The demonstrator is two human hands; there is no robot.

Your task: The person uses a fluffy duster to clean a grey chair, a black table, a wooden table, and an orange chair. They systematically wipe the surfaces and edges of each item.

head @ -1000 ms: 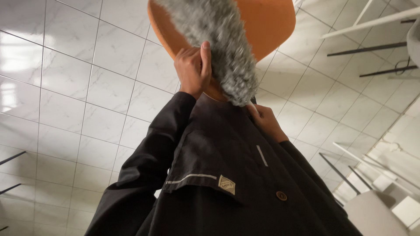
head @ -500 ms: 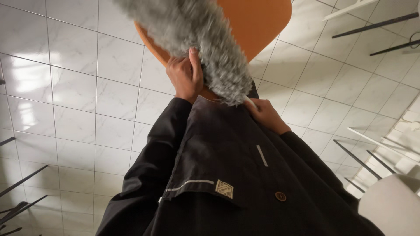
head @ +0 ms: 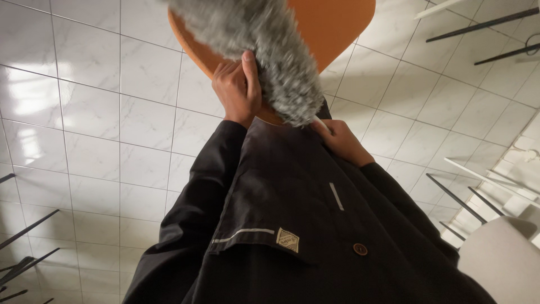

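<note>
A fluffy grey duster lies across the orange chair seat at the top of the view, its head blurred. My right hand grips the duster's thin pale handle just below the fluffy head. My left hand grips the near rim of the orange seat, thumb pressed up beside the duster. Both arms are in black sleeves, and my black jacket fills the lower middle of the view.
White marble-look floor tiles spread all around. Dark metal chair legs show at the lower left and several more at the top right. A white chair seat sits at the lower right.
The duster head has swept a little across the orange seat, and the view has shifted slightly. Both hands keep their hold.
</note>
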